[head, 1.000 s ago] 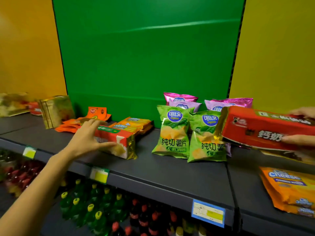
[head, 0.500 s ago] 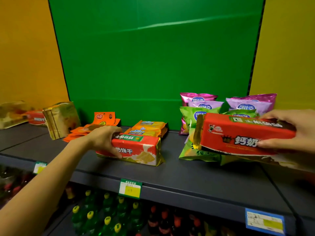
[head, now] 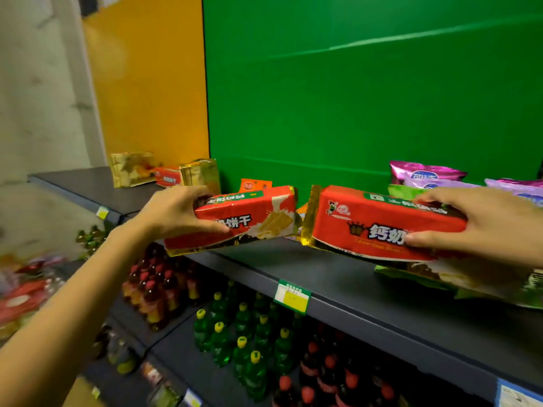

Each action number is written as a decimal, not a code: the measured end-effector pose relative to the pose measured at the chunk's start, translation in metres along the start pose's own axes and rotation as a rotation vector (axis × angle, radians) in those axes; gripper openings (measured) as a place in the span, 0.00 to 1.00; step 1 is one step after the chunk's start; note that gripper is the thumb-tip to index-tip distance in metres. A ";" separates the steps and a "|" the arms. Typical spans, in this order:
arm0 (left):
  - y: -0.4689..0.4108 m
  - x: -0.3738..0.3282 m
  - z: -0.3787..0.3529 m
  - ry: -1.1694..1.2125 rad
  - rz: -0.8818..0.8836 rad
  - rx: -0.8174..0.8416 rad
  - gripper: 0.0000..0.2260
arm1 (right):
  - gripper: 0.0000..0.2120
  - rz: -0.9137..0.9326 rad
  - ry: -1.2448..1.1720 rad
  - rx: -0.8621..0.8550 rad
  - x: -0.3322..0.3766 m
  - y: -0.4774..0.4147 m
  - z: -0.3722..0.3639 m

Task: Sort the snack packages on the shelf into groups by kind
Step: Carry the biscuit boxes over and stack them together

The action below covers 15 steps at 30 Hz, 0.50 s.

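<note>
My left hand (head: 173, 211) grips a red biscuit pack (head: 249, 221) by its left end and holds it lifted above the front of the grey shelf (head: 338, 277). My right hand (head: 482, 224) grips a second red biscuit pack (head: 361, 227) by its right end, level with the first. The gold sealed ends of the two packs almost meet. Pink chip bags (head: 423, 173) and part of a green chip bag (head: 402, 190) show behind the right pack. An orange pouch (head: 254, 185) peeks over the left pack.
Further red and gold biscuit packs (head: 167, 174) stand at the shelf's far left against the yellow wall. A green bag (head: 458, 286) lies flat under my right hand. Green and red bottles (head: 244, 333) fill the lower shelves. A price tag (head: 293, 296) hangs on the shelf edge.
My left hand has lifted its red pack off the shelf. My right hand has carried its pack leftward, so the two packs now sit end to end. The view has swung left.
</note>
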State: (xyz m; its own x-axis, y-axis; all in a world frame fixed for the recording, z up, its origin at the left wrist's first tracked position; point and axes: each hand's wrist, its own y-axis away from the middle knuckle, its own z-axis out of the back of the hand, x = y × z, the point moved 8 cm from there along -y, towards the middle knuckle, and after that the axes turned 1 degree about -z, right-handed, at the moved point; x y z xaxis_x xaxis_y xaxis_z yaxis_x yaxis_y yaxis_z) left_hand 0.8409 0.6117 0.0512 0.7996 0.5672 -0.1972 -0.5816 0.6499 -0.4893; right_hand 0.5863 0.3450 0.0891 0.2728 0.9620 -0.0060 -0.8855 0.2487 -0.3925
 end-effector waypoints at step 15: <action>0.137 0.179 0.062 -0.175 0.405 -0.038 0.52 | 0.39 0.300 -0.086 0.066 0.200 -0.119 -0.079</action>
State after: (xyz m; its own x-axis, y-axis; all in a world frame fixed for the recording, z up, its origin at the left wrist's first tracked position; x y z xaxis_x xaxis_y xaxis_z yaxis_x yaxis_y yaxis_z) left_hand 0.8948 0.8334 0.0016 0.4695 0.8513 -0.2341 -0.8342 0.3408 -0.4335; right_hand 0.7759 0.4987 0.0618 -0.0341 0.9989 -0.0333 -0.9448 -0.0431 -0.3249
